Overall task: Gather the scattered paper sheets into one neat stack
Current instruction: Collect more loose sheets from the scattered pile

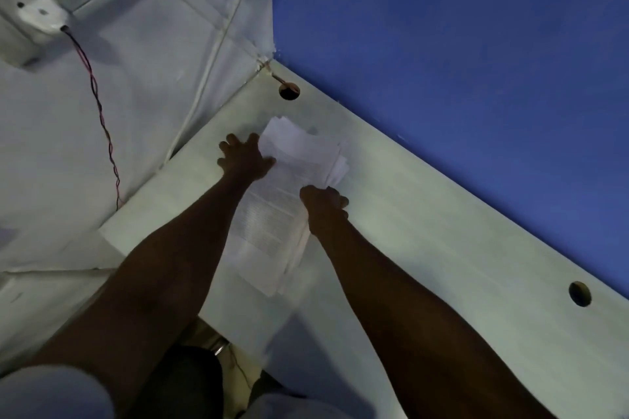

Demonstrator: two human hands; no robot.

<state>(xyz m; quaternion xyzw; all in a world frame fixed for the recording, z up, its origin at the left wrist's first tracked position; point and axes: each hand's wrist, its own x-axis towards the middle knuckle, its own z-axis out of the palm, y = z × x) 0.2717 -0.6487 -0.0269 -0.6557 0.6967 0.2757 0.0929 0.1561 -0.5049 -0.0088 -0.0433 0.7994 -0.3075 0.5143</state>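
Many thin printed paper sheets [272, 214] on desk [425, 231]: light, floppy (slippery too). Left hand [243, 160] fingers spread wide; right hand [325, 206] pinching the edge.

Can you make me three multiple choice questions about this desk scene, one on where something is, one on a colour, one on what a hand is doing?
1. Where does the paper stack lie?
A. On the white desk, between the two hands
B. On the floor
C. On a chair

2. What colour is the partition behind the desk?
A. Red
B. Blue
C. Green

3. What is the right hand doing?
A. Hanging idle beside the desk
B. Pulling the wall plug
C. Gripping the edge of the sheets

Answers: 1 A, the sheets rest on the desktop with the left hand at their other side; 2 B, the panel is plainly blue; 3 C, its fingers curl around the stack's edge.
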